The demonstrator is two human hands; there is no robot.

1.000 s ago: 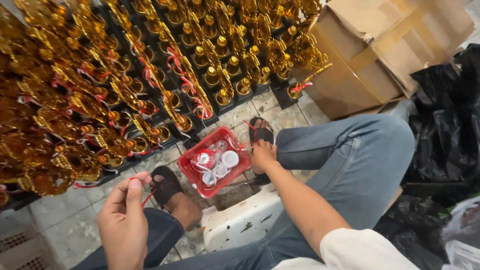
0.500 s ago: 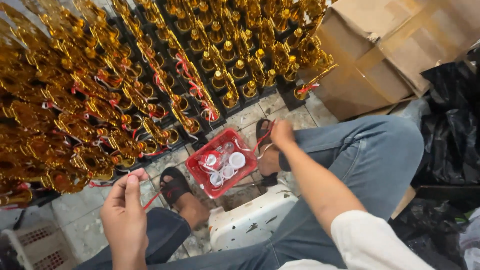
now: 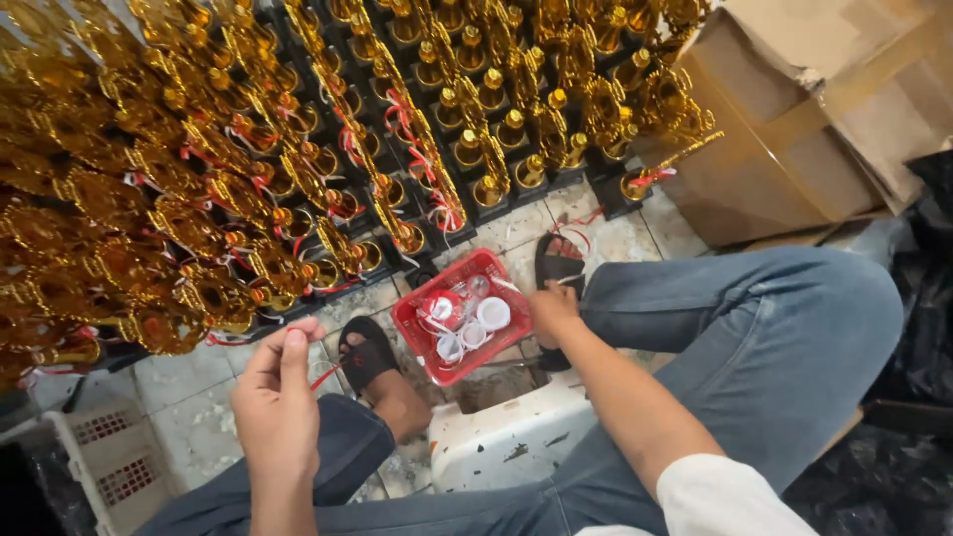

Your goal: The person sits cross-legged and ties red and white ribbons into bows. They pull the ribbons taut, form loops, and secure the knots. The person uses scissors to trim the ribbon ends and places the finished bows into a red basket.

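Left hand (image 3: 276,402), nearest, left of the red basket (image 3: 467,320): fingers pinch a thin red ribbon (image 3: 323,376). Right hand (image 3: 552,310) rests at the basket's right rim; grip hidden, cannot tell. Basket holds small white rolls (image 3: 492,313). Beyond the basket, rows of gold trophies (image 3: 298,179); cardboard box (image 3: 794,129) far right.
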